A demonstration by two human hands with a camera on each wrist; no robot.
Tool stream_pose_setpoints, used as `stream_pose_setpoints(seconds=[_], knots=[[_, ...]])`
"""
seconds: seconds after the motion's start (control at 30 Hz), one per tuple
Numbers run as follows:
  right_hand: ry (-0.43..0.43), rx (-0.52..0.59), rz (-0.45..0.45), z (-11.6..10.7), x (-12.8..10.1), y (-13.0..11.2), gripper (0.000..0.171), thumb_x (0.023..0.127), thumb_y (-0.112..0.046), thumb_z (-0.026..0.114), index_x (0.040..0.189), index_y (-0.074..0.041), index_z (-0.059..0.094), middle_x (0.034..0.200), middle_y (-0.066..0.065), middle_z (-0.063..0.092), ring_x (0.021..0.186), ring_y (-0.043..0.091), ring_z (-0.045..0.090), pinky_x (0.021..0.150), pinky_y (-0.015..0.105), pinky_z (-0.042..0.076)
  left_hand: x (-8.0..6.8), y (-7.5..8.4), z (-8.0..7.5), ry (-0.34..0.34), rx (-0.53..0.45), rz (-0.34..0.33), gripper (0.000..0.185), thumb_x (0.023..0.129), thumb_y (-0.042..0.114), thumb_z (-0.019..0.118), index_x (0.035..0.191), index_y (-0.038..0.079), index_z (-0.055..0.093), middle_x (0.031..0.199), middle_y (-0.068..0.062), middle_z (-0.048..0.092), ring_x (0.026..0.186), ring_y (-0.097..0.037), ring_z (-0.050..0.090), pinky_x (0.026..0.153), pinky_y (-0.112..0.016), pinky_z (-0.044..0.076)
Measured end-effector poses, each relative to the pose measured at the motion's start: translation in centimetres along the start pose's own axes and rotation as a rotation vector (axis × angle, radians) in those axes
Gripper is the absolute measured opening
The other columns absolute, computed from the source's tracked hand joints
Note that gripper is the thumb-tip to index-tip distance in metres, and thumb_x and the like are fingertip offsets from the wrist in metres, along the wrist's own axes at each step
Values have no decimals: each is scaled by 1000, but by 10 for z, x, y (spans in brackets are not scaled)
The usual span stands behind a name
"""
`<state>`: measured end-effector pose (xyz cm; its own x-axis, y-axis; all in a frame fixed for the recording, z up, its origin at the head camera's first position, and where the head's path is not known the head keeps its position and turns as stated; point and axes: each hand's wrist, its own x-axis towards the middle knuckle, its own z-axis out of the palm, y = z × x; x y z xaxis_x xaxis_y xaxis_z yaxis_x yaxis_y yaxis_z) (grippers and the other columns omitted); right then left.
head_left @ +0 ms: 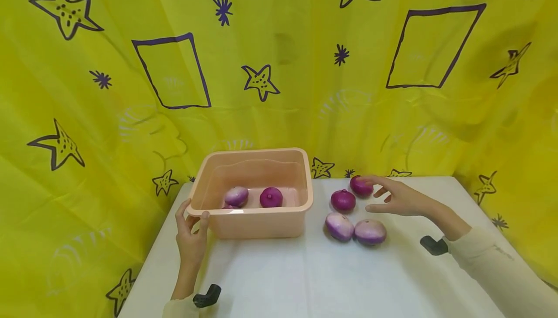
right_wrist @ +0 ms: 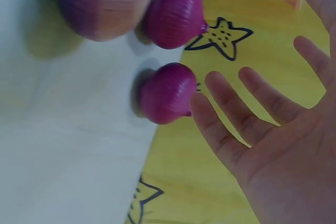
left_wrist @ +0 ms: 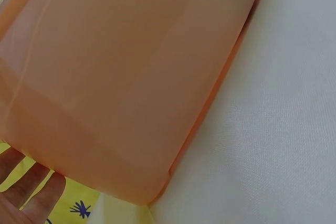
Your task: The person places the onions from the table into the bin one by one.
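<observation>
My left hand (head_left: 192, 238) holds the front left corner of a peach plastic basin (head_left: 257, 223), its thumb on the front and fingers along the left side. In the left wrist view, fingers (left_wrist: 44, 195) lie beside the basin wall (left_wrist: 121, 77). My right hand (head_left: 403, 199) reaches over the table's right side, fingers spread and nothing held. Its fingertips are nearest a dark red onion (head_left: 361, 187) at the back; contact is unclear. Close by are another red onion (head_left: 343, 201) and two purple-and-white onions, one left (head_left: 339, 226) and one right (head_left: 370, 232).
Inside the basin lie a red onion (head_left: 271, 197), a purple-and-white onion (head_left: 237, 196) and a third, partly hidden piece. A white cloth covers the table (head_left: 270, 279). Behind it hangs a yellow curtain (head_left: 296, 119) with drawn stars.
</observation>
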<state>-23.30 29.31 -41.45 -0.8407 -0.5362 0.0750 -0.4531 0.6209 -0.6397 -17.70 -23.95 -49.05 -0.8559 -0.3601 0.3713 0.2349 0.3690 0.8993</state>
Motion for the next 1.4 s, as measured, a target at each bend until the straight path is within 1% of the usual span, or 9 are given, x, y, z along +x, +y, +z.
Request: stream_pose_setpoints(seconds=[0.13, 0.2, 0.27, 0.3, 0.43, 0.57, 0.77, 1.0, 1.4], knots=[[-57, 33, 27, 12, -7, 9, 77, 90, -33, 81, 152, -9, 44, 137, 23, 57, 107, 36, 66, 82, 43, 58, 1, 0, 0, -8, 3, 5, 61, 103, 20, 62, 157, 22, 32, 149, -18, 54, 108, -4, 56, 81, -6, 48], [-102, 57, 39, 18, -10, 15, 76, 90, -32, 80, 152, -9, 43, 137, 27, 56, 108, 39, 65, 83, 46, 57, 1, 0, -1, -9, 2, 2, 61, 103, 20, 62, 157, 22, 32, 149, -18, 54, 108, -5, 56, 81, -7, 48], [-145, 76, 69, 23, -12, 20, 75, 91, -33, 79, 152, -12, 43, 137, 28, 55, 108, 38, 65, 82, 49, 56, 1, 0, -1, -9, -2, -2, 61, 103, 20, 62, 157, 23, 32, 150, -18, 54, 109, -5, 56, 81, -7, 48], [-169, 85, 88, 25, -13, 22, 74, 91, -33, 79, 153, -12, 43, 137, 28, 54, 108, 37, 65, 82, 48, 55, 1, 0, -1, -10, -3, -4, 61, 103, 21, 62, 157, 23, 32, 151, -17, 53, 109, -6, 56, 82, -7, 48], [-231, 97, 141, 32, -17, 29, 70, 92, -34, 78, 151, -16, 45, 132, 22, 57, 106, 32, 64, 81, 47, 53, 1, 1, 0, -12, -6, -1, 61, 103, 21, 62, 157, 23, 32, 153, -16, 51, 111, -6, 56, 83, -7, 48], [-261, 102, 128, 35, -21, 33, 65, 92, -32, 78, 147, -15, 49, 126, 16, 59, 101, 28, 63, 81, 41, 52, 2, 2, 0, -14, 0, 2, 61, 103, 21, 61, 157, 23, 31, 154, -16, 50, 111, -6, 56, 82, -7, 48], [-278, 119, 121, 39, -26, 36, 59, 93, -32, 77, 143, -16, 53, 128, 14, 59, 99, 26, 60, 80, 34, 51, 2, 1, -1, -12, -8, -12, 63, 103, 20, 62, 157, 22, 31, 154, -16, 49, 111, -5, 55, 82, -6, 48], [-283, 121, 127, 41, -27, 37, 55, 93, -32, 77, 142, -19, 54, 129, 11, 59, 98, 26, 58, 79, 34, 49, 2, 1, -1, -13, -15, -20, 63, 103, 19, 62, 158, 21, 31, 153, -18, 51, 110, -5, 55, 81, -6, 48], [-278, 115, 131, 41, -28, 35, 55, 92, -31, 77, 141, -18, 55, 130, 14, 58, 98, 26, 57, 80, 34, 50, 2, -1, -1, -8, -12, -1, 61, 103, 20, 62, 156, 22, 33, 149, -18, 54, 109, -3, 57, 81, -7, 49]])
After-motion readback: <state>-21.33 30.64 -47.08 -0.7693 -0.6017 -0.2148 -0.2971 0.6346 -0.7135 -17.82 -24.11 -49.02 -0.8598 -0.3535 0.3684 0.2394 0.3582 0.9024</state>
